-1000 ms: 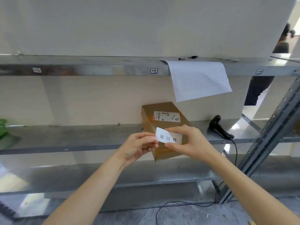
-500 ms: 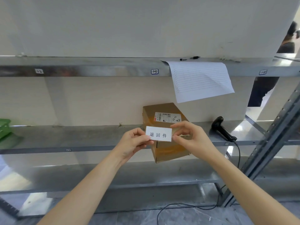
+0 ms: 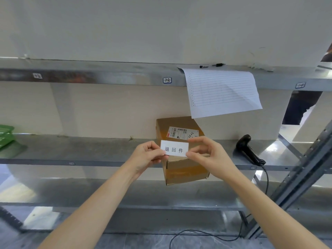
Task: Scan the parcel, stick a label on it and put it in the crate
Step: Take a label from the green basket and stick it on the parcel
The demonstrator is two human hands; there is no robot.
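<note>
The parcel (image 3: 181, 151) sits on the middle shelf (image 3: 89, 150), overhanging its front edge. Right of the parcel lies the barcode scanner (image 3: 248, 150); far left of it, the crate (image 3: 6, 137). Before the parcel, the label (image 3: 174, 148) is pinched between both hands (image 3: 147, 155) (image 3: 208, 153). Above the parcel hangs a lined sheet (image 3: 221, 92).

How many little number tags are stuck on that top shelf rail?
3. One tag sits at the left of the rail, one near the middle beside the hanging sheet, one at the right. That sheet may hide more.
</note>
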